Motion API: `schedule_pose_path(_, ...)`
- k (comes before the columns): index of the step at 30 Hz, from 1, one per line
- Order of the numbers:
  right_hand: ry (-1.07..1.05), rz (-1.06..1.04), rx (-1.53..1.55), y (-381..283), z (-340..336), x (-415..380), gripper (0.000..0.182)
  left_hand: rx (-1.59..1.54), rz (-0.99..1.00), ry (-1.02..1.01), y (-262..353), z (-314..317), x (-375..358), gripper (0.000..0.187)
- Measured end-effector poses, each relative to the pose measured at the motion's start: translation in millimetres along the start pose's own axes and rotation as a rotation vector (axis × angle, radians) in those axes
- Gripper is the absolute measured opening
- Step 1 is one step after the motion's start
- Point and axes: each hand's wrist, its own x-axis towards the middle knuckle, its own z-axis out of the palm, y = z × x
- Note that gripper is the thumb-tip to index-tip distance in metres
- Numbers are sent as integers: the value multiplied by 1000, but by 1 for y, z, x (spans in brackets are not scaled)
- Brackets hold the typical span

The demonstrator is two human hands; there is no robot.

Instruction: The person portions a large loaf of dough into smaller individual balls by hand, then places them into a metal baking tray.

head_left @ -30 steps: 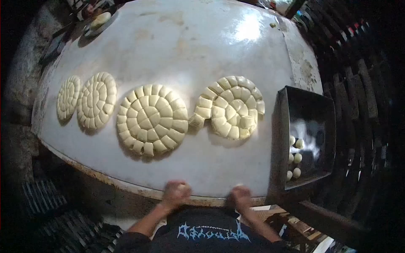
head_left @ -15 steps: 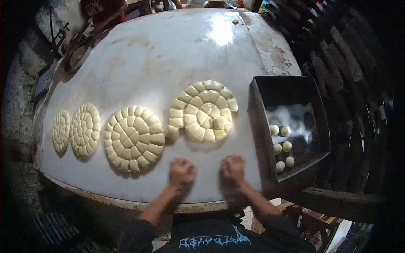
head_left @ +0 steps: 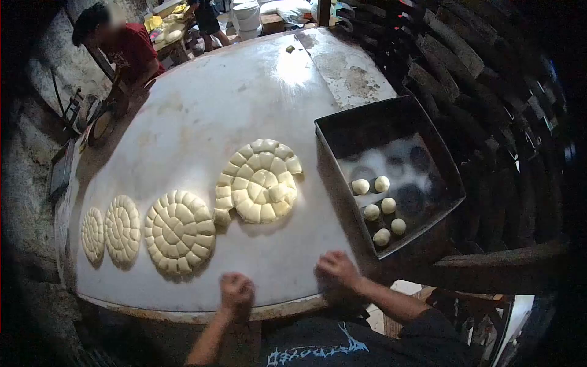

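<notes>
My left hand (head_left: 237, 293) is closed over the front edge of the pale table, its fingers curled; what it holds, if anything, is hidden. To the right, my right hand (head_left: 337, 269) is curled low over the table, near the tray's front corner, its grip also hidden. Beyond them lies a round of cut dough pieces (head_left: 260, 180) with an uneven left edge. Left of it sits a full dough round (head_left: 180, 232), with two more rounds, one (head_left: 122, 230) beside it and another (head_left: 93, 236) at the far left.
A dark, deep tray (head_left: 452, 211) on the right holds several dough balls (head_left: 388, 205). The pale table (head_left: 183, 128) stretches away. A person in a red shirt (head_left: 131, 52) leans at the back left, with another person's legs (head_left: 214, 37) and white buckets (head_left: 247, 18) behind.
The view has turned to the right and up, showing more of the back. My hands have moved farther apart, with my right hand nearer the tray.
</notes>
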Motion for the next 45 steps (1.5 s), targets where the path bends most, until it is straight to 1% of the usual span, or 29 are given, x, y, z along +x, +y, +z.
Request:
schedule_pose_path(2,223,331,-125,1,-13,46,11,-74,-391,346,-29,15,18,11)
schedule_pose_path(3,225,327,-120,1,2,44,11,-68,-391,349,-24,19,22,11)
schedule_pose_path(5,-60,303,54,7,37,34,9,120,-156,9,23,18,49,9)
schedule_pose_path(6,-2,125,126,-8,32,19,9,48,-56,60,40,17,36,10)
schedule_pose_path(7,4,118,119,-5,20,8,9,50,-48,67,38,8,23,10)
schedule_pose_path(9,18,4,-144,7,-6,-14,14,145,-125,63,15,-18,0,10)
schedule_pose_path(10,-18,101,-322,20,-11,-3,15,197,-272,65,11,-28,11,10)
schedule_pose_path(11,-20,109,-315,20,-11,4,15,200,-274,55,14,-25,22,10)
schedule_pose_path(13,17,215,-352,9,-11,18,18,214,-277,261,17,-12,40,10)
schedule_pose_path(15,-79,283,-307,-12,-30,-1,20,262,-123,154,13,-9,9,11)
schedule_pose_path(17,-483,535,-21,-16,-60,-14,23,409,-93,35,27,-22,-12,16)
schedule_pose_path(18,-551,547,206,-10,-100,5,29,406,-79,31,32,-30,-21,16)
schedule_pose_path(19,-369,448,302,5,-126,15,31,473,-186,-131,37,-38,-28,18)
schedule_pose_path(20,-138,301,189,29,-144,27,30,539,-299,-295,41,-41,-31,21)
schedule_pose_path(21,10,300,57,50,-172,46,30,541,-301,-300,45,-41,-26,21)
schedule_pose_path(22,259,518,71,47,-205,78,26,240,-453,-498,48,-43,-11,22)
schedule_pose_path(23,492,543,-24,70,-210,97,22,-72,-598,-682,51,-45,8,22)
schedule_pose_path(25,719,601,-209,142,-186,109,20,-557,-618,-652,89,-34,86,28)
schedule_pose_path(27,103,935,-444,194,-147,87,31,-524,-298,-474,138,-24,175,34)
schedule_pose_path(29,156,1039,-462,168,-154,86,34,-422,121,-334,174,1,255,38)
schedule_pose_path(30,400,961,-426,165,-164,85,33,-313,390,-170,184,26,287,34)
schedule_pose_path(31,632,871,-379,159,-174,83,32,-237,298,-231,191,55,314,33)
schedule_pose_path(33,664,842,-278,132,-201,85,31,-43,39,-477,209,94,357,30)
schedule_pose_path(35,870,701,-145,90,-216,83,30,271,-14,-664,187,142,376,54)
schedule_pose_path(37,834,527,-231,53,-226,76,31,390,56,-530,174,151,376,66)
schedule_pose_path(39,801,541,-102,21,-220,54,35,-248,2,-418,168,93,381,62)
schedule_pose_path(41,747,639,361,-10,-182,34,31,-525,96,-89,157,20,348,45)
schedule_pose_path(43,472,1005,884,-27,-118,40,27,-769,-102,107,129,-39,290,30)
schedule_pose_path(45,192,695,419,-13,-20,45,29,-584,-339,335,93,-63,206,18)
